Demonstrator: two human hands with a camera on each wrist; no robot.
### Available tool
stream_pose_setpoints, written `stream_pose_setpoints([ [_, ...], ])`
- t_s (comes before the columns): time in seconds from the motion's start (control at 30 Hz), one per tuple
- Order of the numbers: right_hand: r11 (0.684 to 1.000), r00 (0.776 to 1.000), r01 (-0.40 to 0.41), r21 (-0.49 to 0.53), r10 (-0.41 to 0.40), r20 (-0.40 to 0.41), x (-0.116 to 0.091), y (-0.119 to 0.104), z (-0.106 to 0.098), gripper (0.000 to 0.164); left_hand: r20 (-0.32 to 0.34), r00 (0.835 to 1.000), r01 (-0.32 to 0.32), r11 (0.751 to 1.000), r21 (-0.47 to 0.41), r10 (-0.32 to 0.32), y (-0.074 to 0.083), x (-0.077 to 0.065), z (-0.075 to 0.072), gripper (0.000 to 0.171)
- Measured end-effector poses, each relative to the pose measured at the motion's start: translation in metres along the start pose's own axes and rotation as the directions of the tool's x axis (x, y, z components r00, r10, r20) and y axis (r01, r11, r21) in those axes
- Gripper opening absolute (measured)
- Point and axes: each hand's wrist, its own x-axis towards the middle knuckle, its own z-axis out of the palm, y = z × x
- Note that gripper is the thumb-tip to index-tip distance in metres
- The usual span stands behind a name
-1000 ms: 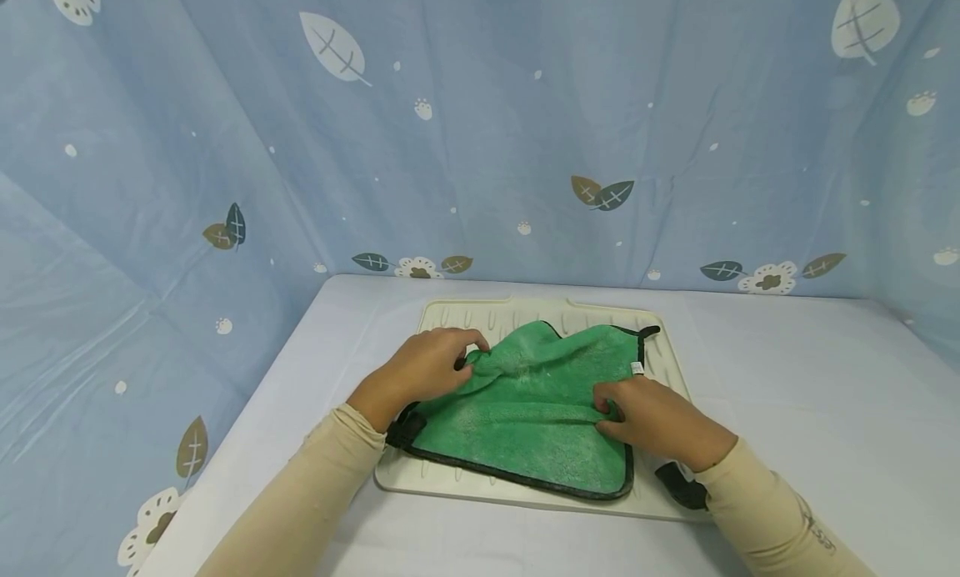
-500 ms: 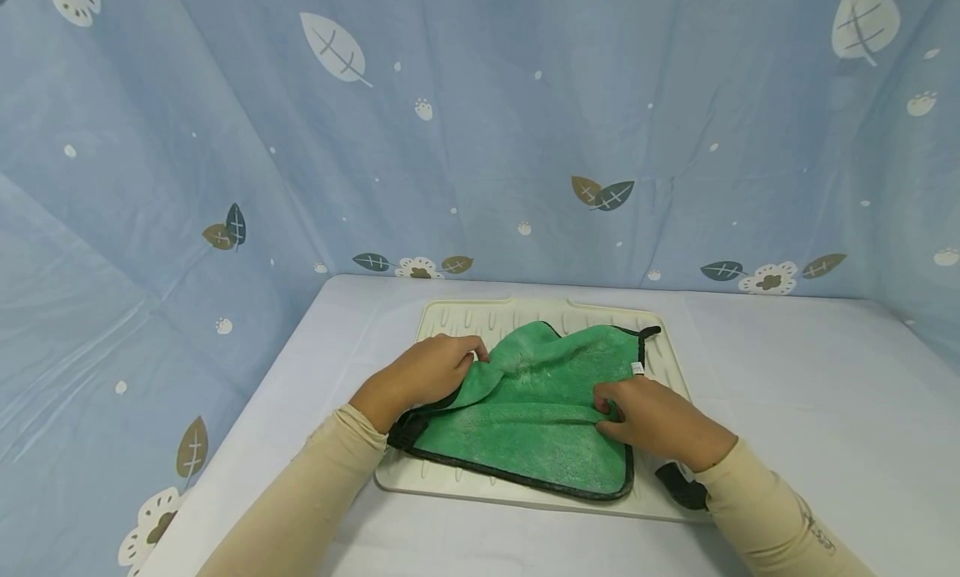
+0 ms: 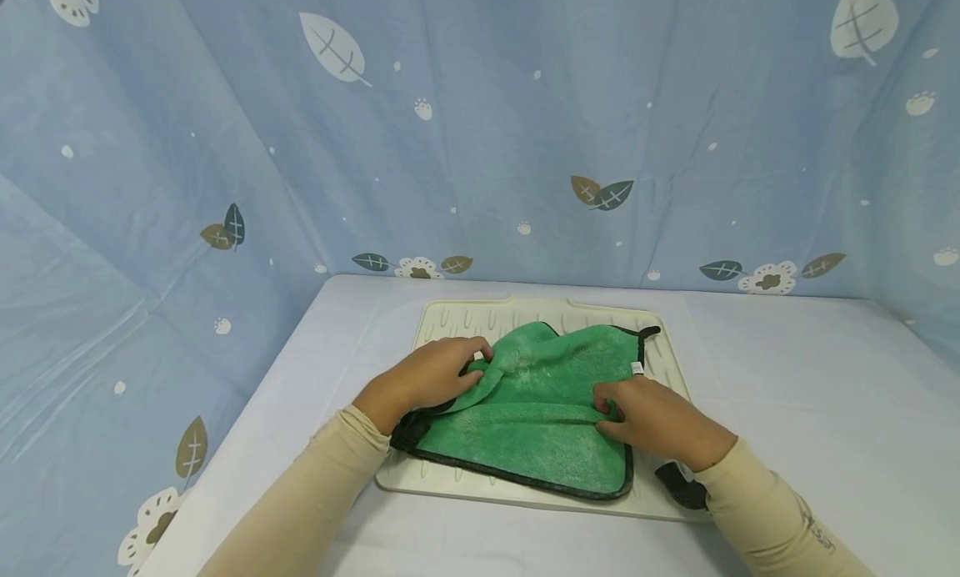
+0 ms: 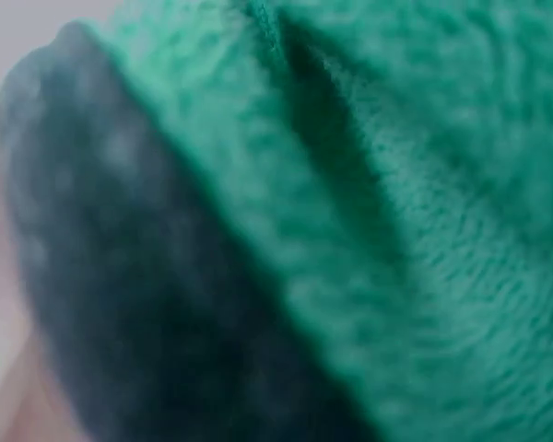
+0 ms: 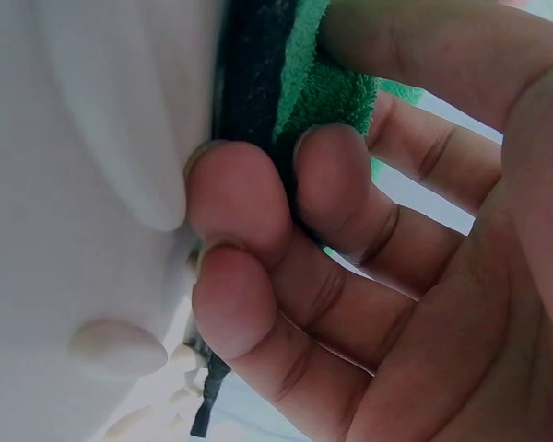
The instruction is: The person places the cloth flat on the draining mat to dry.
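Note:
A green plush cloth (image 3: 555, 377) with a black border lies rumpled on a cream ridged mat (image 3: 465, 314). At the cloth's left side, my left hand (image 3: 427, 377) pinches a fold between thumb and fingers. The left wrist view is filled by the green cloth (image 4: 442, 184) and its dark border, close and blurred. My right hand (image 3: 652, 414) grips the cloth's right edge, with a raised crease running left from it. In the right wrist view, green fabric (image 5: 336, 97) sits between the thumb and curled fingers (image 5: 240, 198) of that hand, just above the mat.
The mat rests on a table with a white cover (image 3: 810, 393). A blue curtain (image 3: 480, 143) with leaf prints hangs behind and at the left. Dark straps of the wrist cameras show by both wrists, the right one (image 3: 681, 485) over the mat's front corner.
My left hand has shifted slightly toward me and its fingers have changed their hold, so the cloth's left edge is folded differently. The right hand stays in place.

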Motion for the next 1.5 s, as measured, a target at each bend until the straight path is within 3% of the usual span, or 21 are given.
stream_pose_setpoints([
  [0.33,1.0,1.0,-0.003,0.003,0.003,0.007,0.0002,-0.0001,-0.0007,0.024,-0.126,0.985,-0.109,0.99,0.088,0.119,-0.0003,-0.0014,-0.0022,0.011],
  [0.6,1.0,1.0,-0.002,0.003,0.002,0.007,0.0001,0.001,-0.0005,0.023,-0.212,0.967,-0.119,0.985,0.124,0.143,0.0015,-0.003,-0.0039,0.018],
  [0.83,1.0,1.0,-0.001,0.005,0.001,0.004,-0.0003,0.0001,-0.0005,0.023,-0.281,0.952,-0.089,0.987,0.132,0.124,0.0022,-0.0012,-0.0048,0.033],
  [1.1,1.0,1.0,-0.003,0.0,0.003,0.005,0.0001,-0.0004,-0.0006,0.023,-0.186,0.982,0.045,0.984,0.173,-0.012,0.0005,0.0015,-0.0025,0.033],
  [1.27,1.0,1.0,-0.001,0.0,0.001,0.012,0.0006,0.0003,-0.0005,0.021,-0.142,0.987,0.097,0.984,0.151,-0.075,-0.0022,0.0009,-0.0004,0.033],
  [1.5,1.0,1.0,-0.003,0.005,0.003,0.015,0.0007,0.0009,-0.0006,0.02,-0.093,0.988,0.135,0.984,0.119,-0.125,-0.0043,-0.0008,-0.0005,0.048],
])
